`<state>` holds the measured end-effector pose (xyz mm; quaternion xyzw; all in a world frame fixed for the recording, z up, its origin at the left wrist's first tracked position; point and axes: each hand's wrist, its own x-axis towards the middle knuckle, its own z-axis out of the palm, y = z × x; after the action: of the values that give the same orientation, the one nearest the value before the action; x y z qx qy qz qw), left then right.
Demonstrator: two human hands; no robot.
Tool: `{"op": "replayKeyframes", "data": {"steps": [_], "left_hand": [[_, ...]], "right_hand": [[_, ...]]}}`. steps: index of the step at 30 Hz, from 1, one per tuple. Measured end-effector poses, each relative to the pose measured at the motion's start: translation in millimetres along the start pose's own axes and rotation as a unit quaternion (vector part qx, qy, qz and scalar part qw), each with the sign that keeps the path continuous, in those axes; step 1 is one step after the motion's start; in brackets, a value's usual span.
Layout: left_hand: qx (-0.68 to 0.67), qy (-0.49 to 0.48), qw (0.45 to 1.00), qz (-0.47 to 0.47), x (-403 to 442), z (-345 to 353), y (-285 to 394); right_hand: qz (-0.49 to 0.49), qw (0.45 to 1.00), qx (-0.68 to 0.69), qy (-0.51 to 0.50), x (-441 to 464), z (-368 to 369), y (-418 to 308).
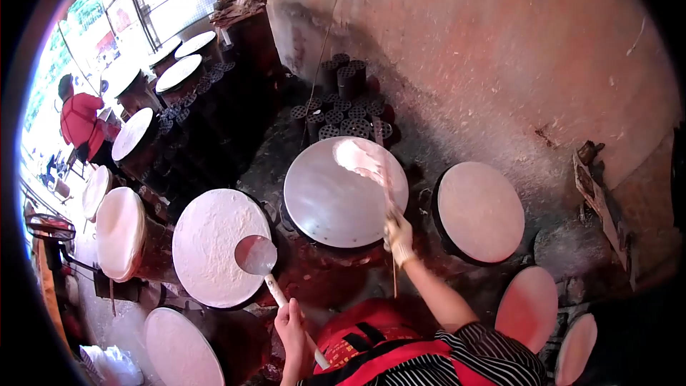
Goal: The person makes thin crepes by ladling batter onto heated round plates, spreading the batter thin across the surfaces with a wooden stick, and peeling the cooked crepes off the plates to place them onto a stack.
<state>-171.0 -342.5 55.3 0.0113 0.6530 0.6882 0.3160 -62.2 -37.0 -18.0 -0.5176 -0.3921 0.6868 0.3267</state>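
Note:
My left hand is closed around the long pale handle of a ladle. The ladle's round bowl hangs over the right edge of a griddle covered by a white sheet of batter. My right hand, in a light glove, grips a long thin wooden stick. Its far part crosses a round grey griddle in front of me, beside a patch of white batter near the back rim. Whether the stick touches the batter I cannot tell.
Another pale-topped round griddle stands to the right, with several more around me. Behind the middle griddle are stacked black perforated coal briquettes. A stained wall rises beyond. A person in red is at far left, near a fan.

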Motion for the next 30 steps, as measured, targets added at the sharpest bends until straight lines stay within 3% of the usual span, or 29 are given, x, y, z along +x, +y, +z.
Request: {"op": "replayKeyframes", "data": {"steps": [3, 5, 6, 8, 11, 14, 16, 19, 20, 22, 24, 25, 27, 30], "left_hand": [[0.062, 0.008, 0.997, 0.054, -4, -3, -8], [0.064, -0.008, 0.996, 0.054, -9, 1, -5], [0.066, -0.015, 0.996, 0.054, -11, 4, -4], [0.089, -0.003, 0.993, 0.079, -10, 8, -11], [0.088, 0.028, 0.991, 0.096, -12, 25, -13], [0.022, 0.059, 0.996, 0.065, -9, 40, -29], [-0.04, 0.087, 0.994, 0.056, -10, 54, -38], [-0.052, 0.138, 0.989, 0.028, -12, 74, -39], [-0.048, 0.154, 0.987, 0.017, -14, 78, -45], [-0.058, 0.16, 0.985, 0.001, -15, 87, -53], [-0.126, 0.177, 0.976, -0.023, -20, 107, -51], [-0.128, 0.179, 0.975, -0.011, -20, 115, -55], [-0.105, 0.173, 0.979, 0.008, -23, 122, -69], [-0.093, 0.189, 0.978, 0.015, -32, 135, -68]], "right_hand": [[0.01, 0.999, 0.008, 0.05, -15, -10, 25], [0.025, 1.0, -0.015, 0.0, -3, 3, 32], [0.018, 0.999, -0.023, -0.022, -23, 27, -1], [-0.092, 0.994, -0.035, -0.049, 29, 49, 31], [0.012, 0.978, -0.194, -0.07, 25, 79, -6], [0.003, 0.949, -0.201, -0.244, 28, 52, -23], [0.08, 0.926, -0.159, -0.333, -1, 17, -77], [0.096, 0.966, -0.158, -0.182, 35, -33, -75], [0.042, 0.983, -0.103, -0.148, 64, -51, -54], [0.015, 0.978, -0.15, -0.147, 93, -57, -55], [-0.095, 0.94, -0.223, -0.24, 110, -42, -48], [-0.093, 0.924, -0.232, -0.29, 110, -31, -47], [-0.012, 0.902, -0.254, -0.348, 94, -23, -63], [0.03, 0.852, -0.329, -0.407, 82, -48, -82]]}}
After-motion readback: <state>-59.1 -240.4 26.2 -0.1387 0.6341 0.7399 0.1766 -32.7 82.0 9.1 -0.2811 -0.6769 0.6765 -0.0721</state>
